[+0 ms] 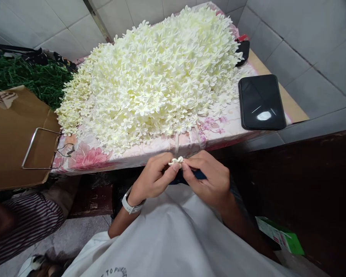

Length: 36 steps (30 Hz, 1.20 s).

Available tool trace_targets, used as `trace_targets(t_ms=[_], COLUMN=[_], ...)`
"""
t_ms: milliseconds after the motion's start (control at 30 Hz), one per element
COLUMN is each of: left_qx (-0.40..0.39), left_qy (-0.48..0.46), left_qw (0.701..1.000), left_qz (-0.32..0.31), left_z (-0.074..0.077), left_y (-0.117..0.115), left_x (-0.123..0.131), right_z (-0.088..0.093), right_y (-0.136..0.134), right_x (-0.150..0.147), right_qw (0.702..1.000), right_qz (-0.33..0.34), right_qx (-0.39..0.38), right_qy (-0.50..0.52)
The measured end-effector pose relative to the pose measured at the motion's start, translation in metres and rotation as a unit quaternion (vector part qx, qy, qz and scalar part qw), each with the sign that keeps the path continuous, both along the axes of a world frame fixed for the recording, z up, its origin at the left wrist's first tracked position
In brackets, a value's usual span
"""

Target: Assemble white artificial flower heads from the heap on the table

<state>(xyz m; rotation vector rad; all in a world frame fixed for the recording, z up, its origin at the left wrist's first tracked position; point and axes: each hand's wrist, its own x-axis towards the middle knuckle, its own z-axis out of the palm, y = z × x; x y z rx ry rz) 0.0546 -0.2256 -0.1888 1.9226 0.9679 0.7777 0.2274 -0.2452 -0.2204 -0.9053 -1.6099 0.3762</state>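
A small white artificial flower (177,161) is pinched between my two hands, just in front of the table's near edge. My left hand (155,174), with a white watch band (129,202) on its wrist, grips the flower's left side between thumb and forefinger. From the right, the thumb and fingertips of my right hand (209,177) close on the same flower. Fingertips hide part of it. Beyond my hands, a large heap of white and pale yellow artificial flowers (161,77) covers much of the table.
The table wears a pink floral cloth (89,156). A black phone or tablet (262,102) lies at its right. On the left are a cardboard box (20,134), a bent metal wire frame (29,148) and green artificial stems (25,77). Someone's striped sleeve (31,219) shows lower left.
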Motion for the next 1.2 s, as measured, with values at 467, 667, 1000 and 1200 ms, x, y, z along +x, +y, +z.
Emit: trace_targets(t_ms=[467, 667, 1000, 1200], left_qx=[-0.012, -0.018, 0.024, -0.043], left_qy=[0.0, 0.003, 0.027, 0.065], left_qw=[1.0, 1.0, 0.998, 0.997], left_qz=[-0.008, -0.014, -0.052, -0.021], left_z=[-0.003, -0.002, 0.008, -0.001], left_y=[-0.003, -0.001, 0.003, 0.0], left_x=[-0.001, -0.002, -0.003, -0.004], right_z=[0.008, 0.0, 0.006, 0.0], right_y=[0.006, 0.005, 0.006, 0.009], right_x=[0.017, 0.003, 0.011, 0.005], right_qw=[0.986, 0.985, 0.991, 0.984], right_qz=[0.141, -0.018, 0.124, -0.013], right_qx=[-0.082, 0.053, -0.038, 0.083], right_qy=[-0.026, -0.165, -0.012, -0.156])
